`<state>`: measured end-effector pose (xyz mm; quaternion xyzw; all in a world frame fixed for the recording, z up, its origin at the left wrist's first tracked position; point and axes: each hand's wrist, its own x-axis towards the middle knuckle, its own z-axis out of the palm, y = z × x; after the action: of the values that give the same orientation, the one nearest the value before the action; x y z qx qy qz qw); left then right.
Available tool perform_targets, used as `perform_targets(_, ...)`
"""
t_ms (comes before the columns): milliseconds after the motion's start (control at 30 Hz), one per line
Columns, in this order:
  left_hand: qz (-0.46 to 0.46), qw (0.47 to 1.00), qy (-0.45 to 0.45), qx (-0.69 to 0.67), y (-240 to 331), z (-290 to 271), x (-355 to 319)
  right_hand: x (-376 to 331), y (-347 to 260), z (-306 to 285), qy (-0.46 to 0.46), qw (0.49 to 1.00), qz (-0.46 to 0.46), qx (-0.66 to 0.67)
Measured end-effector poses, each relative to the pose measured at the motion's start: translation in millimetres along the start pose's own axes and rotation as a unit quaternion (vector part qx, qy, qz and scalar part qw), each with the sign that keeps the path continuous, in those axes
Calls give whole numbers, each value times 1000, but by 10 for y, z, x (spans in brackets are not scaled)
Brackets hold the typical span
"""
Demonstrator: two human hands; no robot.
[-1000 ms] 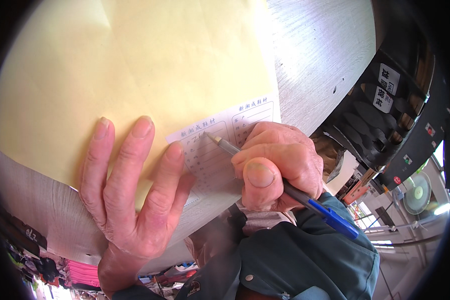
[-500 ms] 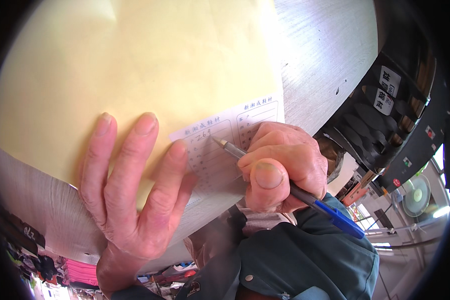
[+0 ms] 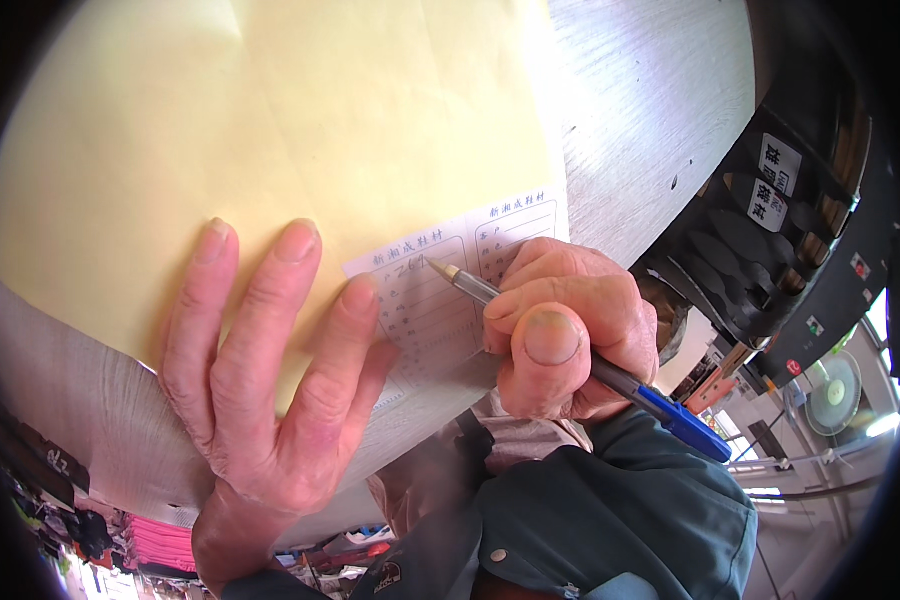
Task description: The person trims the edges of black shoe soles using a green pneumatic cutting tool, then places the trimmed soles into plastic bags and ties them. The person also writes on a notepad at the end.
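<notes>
A: What is the right hand (image 3: 570, 330) doing?

B: It is curled into a writing grip, thumb and fingers pinching a pen (image 3: 580, 362) with a blue cap end. The silver tip rests on a white printed label (image 3: 450, 290), on one of its upper lines, where a few handwritten marks already show.

A: And where does that label sit?

B: At the near right corner of a large pale yellow sheet (image 3: 270, 130), which lies flat on a grey wood-grain worktop (image 3: 650, 110). The label runs up to the sheet's right edge, close to the near edge of the worktop.

A: Why is the left hand (image 3: 260, 380) on the sheet?

B: Going by its pose, to steady the paper. It lies palm down with the fingers spread, the fingertips on the yellow sheet and one finger touching the label's left end, so the sheet would not slide under the pen.

A: Anything beside them?

B: A black machine (image 3: 780, 230) with small white stickers stands off the worktop's right edge, well apart from the hands. A teal jacket sleeve (image 3: 620, 510) covers the right forearm. A small fan (image 3: 832, 392) shows far right, and pink cloth (image 3: 160, 545) lies below the near left edge
</notes>
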<state>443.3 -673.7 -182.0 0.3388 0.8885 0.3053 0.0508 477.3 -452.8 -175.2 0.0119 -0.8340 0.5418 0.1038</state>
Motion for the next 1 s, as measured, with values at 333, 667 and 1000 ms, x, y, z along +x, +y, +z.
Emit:
perform_targets(333, -1, 1000, 7, -2, -5, 18, -1, 11, -15, 9, -4, 1000, 6, -3)
perform_targets(667, -14, 1000, -10, 2, 16, -21, -4, 11, -47, -121, -40, 999, 14, 30)
perform_targets(1000, -2, 1000, -4, 1, 9, 5, 7, -1, 85, -53, -58, 993, -87, 48)
